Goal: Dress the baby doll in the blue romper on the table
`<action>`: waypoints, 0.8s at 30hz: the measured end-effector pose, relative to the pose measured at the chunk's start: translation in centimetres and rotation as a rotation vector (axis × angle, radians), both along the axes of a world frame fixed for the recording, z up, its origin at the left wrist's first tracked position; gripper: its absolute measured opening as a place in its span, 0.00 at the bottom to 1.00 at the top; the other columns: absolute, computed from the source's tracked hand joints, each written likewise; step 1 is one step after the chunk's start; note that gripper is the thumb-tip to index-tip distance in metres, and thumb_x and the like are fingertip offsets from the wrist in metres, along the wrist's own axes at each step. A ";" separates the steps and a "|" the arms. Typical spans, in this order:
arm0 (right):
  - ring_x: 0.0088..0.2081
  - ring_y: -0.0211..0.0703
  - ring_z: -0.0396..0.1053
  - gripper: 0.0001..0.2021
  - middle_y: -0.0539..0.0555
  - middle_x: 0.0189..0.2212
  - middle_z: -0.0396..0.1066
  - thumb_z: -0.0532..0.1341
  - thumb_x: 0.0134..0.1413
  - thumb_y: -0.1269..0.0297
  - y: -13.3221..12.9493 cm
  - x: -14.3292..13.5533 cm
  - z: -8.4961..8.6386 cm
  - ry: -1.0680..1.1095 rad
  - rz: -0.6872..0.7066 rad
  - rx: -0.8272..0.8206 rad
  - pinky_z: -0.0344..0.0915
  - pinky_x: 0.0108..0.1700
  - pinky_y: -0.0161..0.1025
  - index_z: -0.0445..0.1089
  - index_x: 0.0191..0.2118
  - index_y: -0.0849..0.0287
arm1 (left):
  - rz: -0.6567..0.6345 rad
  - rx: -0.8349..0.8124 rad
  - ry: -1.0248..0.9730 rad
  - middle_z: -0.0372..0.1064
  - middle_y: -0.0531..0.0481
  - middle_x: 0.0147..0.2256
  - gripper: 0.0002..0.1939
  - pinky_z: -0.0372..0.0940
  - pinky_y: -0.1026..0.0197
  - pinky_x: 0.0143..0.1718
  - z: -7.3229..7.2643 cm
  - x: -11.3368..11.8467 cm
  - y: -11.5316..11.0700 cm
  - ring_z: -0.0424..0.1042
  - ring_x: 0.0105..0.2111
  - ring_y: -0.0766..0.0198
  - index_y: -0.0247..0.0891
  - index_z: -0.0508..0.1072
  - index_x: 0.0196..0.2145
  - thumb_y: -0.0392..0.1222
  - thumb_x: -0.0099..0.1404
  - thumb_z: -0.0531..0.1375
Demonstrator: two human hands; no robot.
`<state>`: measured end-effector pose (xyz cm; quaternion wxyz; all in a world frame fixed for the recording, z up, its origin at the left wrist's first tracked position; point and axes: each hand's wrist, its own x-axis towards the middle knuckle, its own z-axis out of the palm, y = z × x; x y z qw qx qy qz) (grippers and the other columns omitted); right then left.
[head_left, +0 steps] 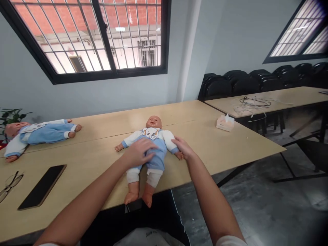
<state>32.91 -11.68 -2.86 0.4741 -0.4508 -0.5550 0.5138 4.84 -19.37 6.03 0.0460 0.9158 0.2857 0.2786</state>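
Observation:
A baby doll (160, 147) lies face up on the table, dressed in a blue and white outfit with an animal-face bib (151, 133). Its bare feet point toward me and reach past the table's near edge. Across the doll's belly rests my left hand (139, 152), fingers stretched and slightly apart, holding nothing. At the doll's sleeve on the right side is my right hand (183, 147), its fingers extended and touching the white cloth. The doll's small hand shows just below my right fingers, and I see no grip around the arm.
On the light wooden table (205, 136) lie a second doll (47, 133), a black phone (42, 187) and glasses (10, 186) to the left. A tissue box (225, 123) stands at right. Tangled cables (253, 102) cover part of another table, with stacked black chairs (219, 87) behind.

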 end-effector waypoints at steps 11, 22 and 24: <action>0.47 0.50 0.69 0.14 0.57 0.45 0.74 0.60 0.65 0.61 -14.7 -8.7 4.2 -0.690 -0.016 0.802 0.65 0.52 0.47 0.70 0.55 0.54 | 0.539 -0.296 -0.144 0.72 0.46 0.42 0.11 0.68 0.51 0.46 -10.5 -11.0 -8.4 0.71 0.43 0.54 0.41 0.70 0.46 0.46 0.68 0.58; 0.40 0.48 0.69 0.05 0.54 0.36 0.72 0.64 0.63 0.69 -21.1 -16.2 0.9 -1.141 0.271 1.027 0.63 0.38 0.44 0.67 0.38 0.56 | 0.655 -0.093 -0.169 0.72 0.48 0.36 0.08 0.68 0.54 0.41 -10.3 -8.6 -8.8 0.73 0.37 0.57 0.40 0.68 0.42 0.45 0.67 0.59; 0.41 0.48 0.70 0.04 0.54 0.40 0.73 0.64 0.64 0.69 -21.2 -16.1 1.2 -1.083 0.257 0.995 0.64 0.39 0.44 0.67 0.42 0.56 | 0.655 -0.079 -0.165 0.72 0.49 0.36 0.06 0.68 0.55 0.40 -10.5 -8.3 -8.9 0.73 0.36 0.57 0.41 0.69 0.40 0.44 0.67 0.59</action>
